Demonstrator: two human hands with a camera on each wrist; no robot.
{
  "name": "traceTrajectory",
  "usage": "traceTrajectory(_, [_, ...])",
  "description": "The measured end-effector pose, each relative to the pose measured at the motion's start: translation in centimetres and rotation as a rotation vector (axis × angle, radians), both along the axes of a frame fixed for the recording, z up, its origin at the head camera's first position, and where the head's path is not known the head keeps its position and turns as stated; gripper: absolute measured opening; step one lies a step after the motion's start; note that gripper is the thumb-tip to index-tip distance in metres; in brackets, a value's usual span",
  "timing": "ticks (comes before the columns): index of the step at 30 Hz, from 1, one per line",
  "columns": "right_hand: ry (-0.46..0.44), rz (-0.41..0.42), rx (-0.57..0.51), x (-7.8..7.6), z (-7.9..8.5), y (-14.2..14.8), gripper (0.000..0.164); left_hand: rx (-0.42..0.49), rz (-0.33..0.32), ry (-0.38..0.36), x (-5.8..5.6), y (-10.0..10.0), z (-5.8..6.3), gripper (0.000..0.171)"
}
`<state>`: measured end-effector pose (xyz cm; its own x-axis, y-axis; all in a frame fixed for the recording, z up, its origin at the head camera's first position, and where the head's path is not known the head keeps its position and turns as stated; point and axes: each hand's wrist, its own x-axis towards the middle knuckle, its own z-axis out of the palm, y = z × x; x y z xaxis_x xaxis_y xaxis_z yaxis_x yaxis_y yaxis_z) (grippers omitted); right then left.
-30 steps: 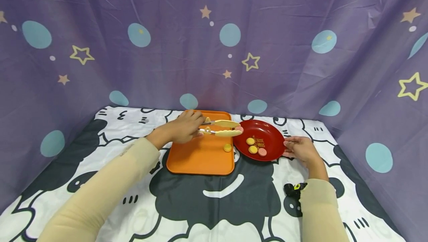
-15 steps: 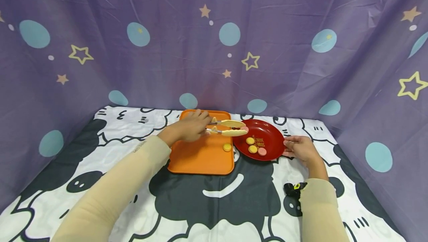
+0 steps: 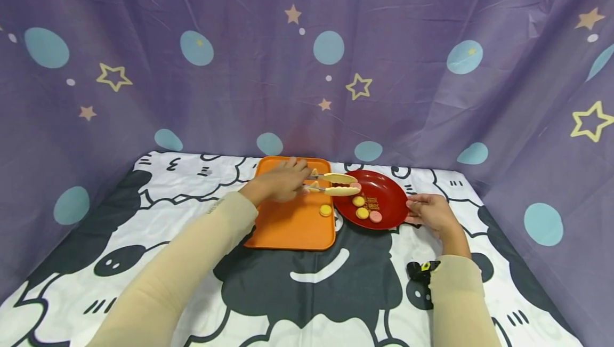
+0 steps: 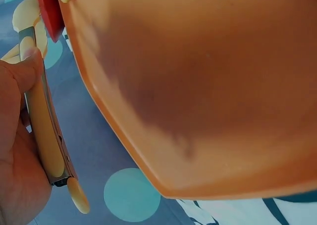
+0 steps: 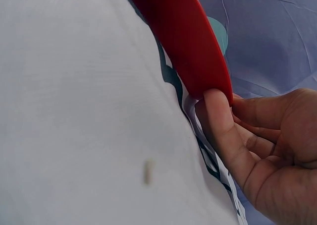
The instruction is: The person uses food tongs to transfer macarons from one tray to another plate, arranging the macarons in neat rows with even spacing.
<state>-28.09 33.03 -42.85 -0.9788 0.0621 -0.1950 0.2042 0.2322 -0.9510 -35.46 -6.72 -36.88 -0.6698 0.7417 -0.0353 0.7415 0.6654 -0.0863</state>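
Seeing purple curtain (image 3: pixel 408 123) across the back, printed with stars and blue ovals. Seeing white tablecloth (image 3: pixel 345 331) below, with large dark cartoon print. Holding beige left sleeve (image 3: pixel 187 256) on a diagonal, lower left up to centre. Finding orange tray (image 3: pixel 288 232) flat at centre. Holding beige right sleeve (image 3: pixel 462 301) nearly straight ahead from lower right. Finding red plate (image 3: pixel 394 198) at the tray's right edge; not managing to tell touching from overlapping.

Hovering left hand (image 3: pixel 283 180) above tray, back of hand up. Gripping cream-headed tongs (image 3: pixel 339 191), thumb along one side per left wrist view, heads pointing right over plate. Pinching plate's right rim with right hand (image 3: pixel 434 215), digits bending onto both faces per right wrist view. Noting small black item (image 3: pixel 416 271) with yellow mark beside right cuff.

Seeing gold characters (image 3: pixel 372 203) on plate, too small for reading. Seeing yellow disc (image 3: pixel 358 201), second yellow disc (image 3: pixel 362 214) and pink disc (image 3: pixel 376 217) lying on plate. Seeing another pink disc (image 3: pixel 355 187) between tong heads, over plate's left part. Seeing third yellow disc (image 3: pixel 325 210) on tray, near right edge. Spotting faint lettering (image 3: pixel 214 207) near left cuff, illegible.
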Motion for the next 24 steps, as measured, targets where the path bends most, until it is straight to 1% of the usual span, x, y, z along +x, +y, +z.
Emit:
traceTrajectory(3, [0.0,-0.004,-0.003,0.0,0.0,0.0,0.038,-0.013,-0.003,0.004,-0.2,0.3,0.0,0.044])
traceTrajectory(9, [0.004,-0.003,-0.003,0.0,0.0,0.1,0.038,-0.036,0.002,-0.013,-0.6,0.8,0.1,0.046])
traceTrajectory(17, [0.012,-0.002,-0.001,-0.2,-0.1,0.1,0.037,-0.065,0.017,0.002,-0.7,1.0,0.4,0.048])
traceTrajectory(19, [0.009,0.001,-0.001,-0.2,-0.1,0.2,0.037,-0.082,0.024,0.014,-0.7,1.1,0.5,0.047])
traceTrajectory(24, [0.004,0.005,-0.004,-0.2,-0.3,0.3,0.038,-0.11,0.041,0.033,-0.8,1.7,0.7,0.036])
